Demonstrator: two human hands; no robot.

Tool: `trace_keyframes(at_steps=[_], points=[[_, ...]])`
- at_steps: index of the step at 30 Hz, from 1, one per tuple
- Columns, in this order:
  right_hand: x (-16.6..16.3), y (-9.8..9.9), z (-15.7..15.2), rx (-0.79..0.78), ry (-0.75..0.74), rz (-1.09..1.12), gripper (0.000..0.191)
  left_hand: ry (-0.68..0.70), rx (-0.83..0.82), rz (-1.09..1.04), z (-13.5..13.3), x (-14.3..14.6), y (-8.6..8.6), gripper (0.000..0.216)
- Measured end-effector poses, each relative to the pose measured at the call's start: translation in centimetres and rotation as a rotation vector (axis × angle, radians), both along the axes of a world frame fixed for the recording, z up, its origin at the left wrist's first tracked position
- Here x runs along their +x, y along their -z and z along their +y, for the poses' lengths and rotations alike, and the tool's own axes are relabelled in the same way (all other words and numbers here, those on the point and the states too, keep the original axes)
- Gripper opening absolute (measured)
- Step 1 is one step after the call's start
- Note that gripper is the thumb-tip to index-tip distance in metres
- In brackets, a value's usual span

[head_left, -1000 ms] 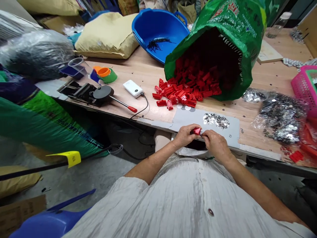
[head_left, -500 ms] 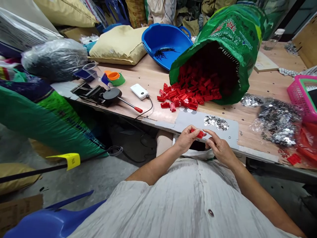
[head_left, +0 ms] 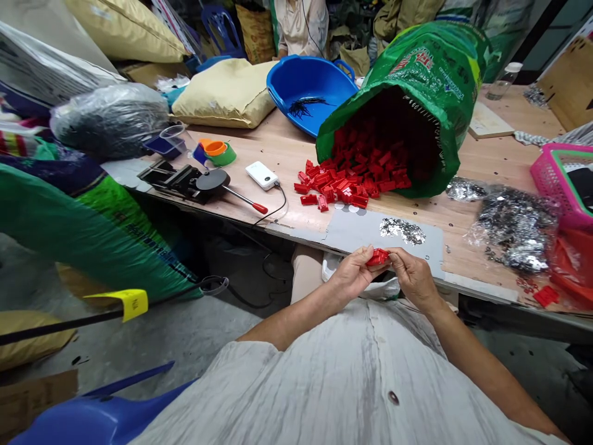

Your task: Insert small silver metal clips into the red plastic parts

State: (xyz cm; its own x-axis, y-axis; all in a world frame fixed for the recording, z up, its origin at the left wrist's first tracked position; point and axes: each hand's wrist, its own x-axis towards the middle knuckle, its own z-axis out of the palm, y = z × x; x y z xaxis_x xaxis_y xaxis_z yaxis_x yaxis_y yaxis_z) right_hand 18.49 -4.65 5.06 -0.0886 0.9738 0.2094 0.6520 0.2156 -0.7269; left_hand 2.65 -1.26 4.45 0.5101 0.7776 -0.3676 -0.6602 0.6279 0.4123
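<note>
Red part: here's the one in play, a single red part point(head_left: 377, 258) held up between both hands, just off the near edge of the worktop point(head_left: 492, 154). Its long axis lies mostly left to right, right end tipped slightly up in view; which end is its front, I can't tell.
Left hand: the left hand point(head_left: 356, 272) comes in from the left, palm partly turned up, thumb on top, fingers pinching the part from its left end.
Right hand: over to the right hand point(head_left: 412, 275), back of the hand uppermost, fingers curled and pressed together right at the part's right end; anything between those tips is too small to make out.
Arms: both forearms angle inward, nearly meeting in front of the shirt.
Grey sheet: one grey sheet point(head_left: 345, 232) just beyond the hands, carrying one heap of metal pieces point(head_left: 402, 230), too many to count.
Red pile: one big pile of red parts point(head_left: 353, 177) spilling from one green sack point(head_left: 430, 71), its mouth facing the person.
Left side: one white power bank point(head_left: 262, 175), and one black lever tool point(head_left: 180, 182), red-tipped handle pointing right.
Right side: two clear bags of metal pieces, one large point(head_left: 514, 228), one small point(head_left: 466, 188), beside one pink basket point(head_left: 553, 182).
Far side: one blue basin point(head_left: 290, 80), dark strands inside.
</note>
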Motion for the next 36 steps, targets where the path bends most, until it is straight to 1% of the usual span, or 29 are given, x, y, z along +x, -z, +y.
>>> trace_keyframes(at_steps=[3,5,8,10,12,16,19,21,23,24,26,28,29,31,32,34,36], points=[[0.2,0.0,-0.1,-0.09,-0.05,0.062,0.037,0.009,-0.037,0.009,0.0,0.1,0.3,0.011],[0.3,0.1,-0.2,-0.148,-0.072,0.076,0.039,0.022,-0.033,0.025,0.0,-0.2,0.7,0.013],[0.6,0.5,-0.5,-0.207,-0.047,0.029,0.041,0.071,-0.028,0.106,-0.1,-1.3,1.6,0.02],[1.4,1.1,-0.6,-0.212,0.028,-0.008,0.04,0.119,-0.059,0.199,-0.2,-2.3,2.6,0.025],[2.9,2.0,-0.6,-0.18,0.142,-0.031,0.037,0.147,-0.103,0.314,-0.1,-3.3,3.8,0.027],[7.5,3.8,-0.5,-0.059,0.389,-0.068,0.03,0.082,-0.18,0.559,0.1,-4.5,6.2,0.023],[10.9,4.6,-0.5,-0.037,0.525,-0.201,0.029,0.078,-0.19,0.623,0.2,-4.6,7.2,0.025],[12.5,4.8,-0.3,-0.054,0.588,-0.309,0.027,0.092,-0.161,0.635,0.2,-4.4,7.2,0.03],[13.2,4.7,-0.1,-0.082,0.608,-0.386,0.026,0.127,-0.078,0.675,0.1,-4.2,6.8,0.033],[13.4,4.7,0.1,-0.093,0.605,-0.413,0.026,0.165,-0.012,0.702,0.1,-4.2,6.4,0.033],[13.4,4.7,0.4,-0.101,0.586,-0.456,0.026,0.283,0.15,0.724,0.2,-4.3,5.3,0.03],[13.3,4.7,0.6,-0.108,0.576,-0.49,0.026,0.397,0.304,0.679,0.7,-4.6,3.9,0.031],[13.3,4.7,0.7,-0.118,0.581,-0.503,0.026,0.424,0.361,0.643,1.1,-4.8,3.2,0.033],[13.4,4.9,0.8,-0.158,0.59,-0.522,0.026,0.384,0.437,0.611,2.5,-5.4,2.1,0.036],[13.5,5.0,0.8,-0.174,0.592,-0.535,0.027,0.321,0.471,0.634,3.4,-5.7,1.7,0.037],[13.8,5.2,0.8,-0.174,0.582,-0.54,0.027,0.133,0.565,0.765,5.7,-6.6,1.5,0.035],[14.2,5.6,0.7,-0.181,0.601,-0.512,0.029,-0.133,0.711,1.062,8.2,-7.7,1.7,0.035]])
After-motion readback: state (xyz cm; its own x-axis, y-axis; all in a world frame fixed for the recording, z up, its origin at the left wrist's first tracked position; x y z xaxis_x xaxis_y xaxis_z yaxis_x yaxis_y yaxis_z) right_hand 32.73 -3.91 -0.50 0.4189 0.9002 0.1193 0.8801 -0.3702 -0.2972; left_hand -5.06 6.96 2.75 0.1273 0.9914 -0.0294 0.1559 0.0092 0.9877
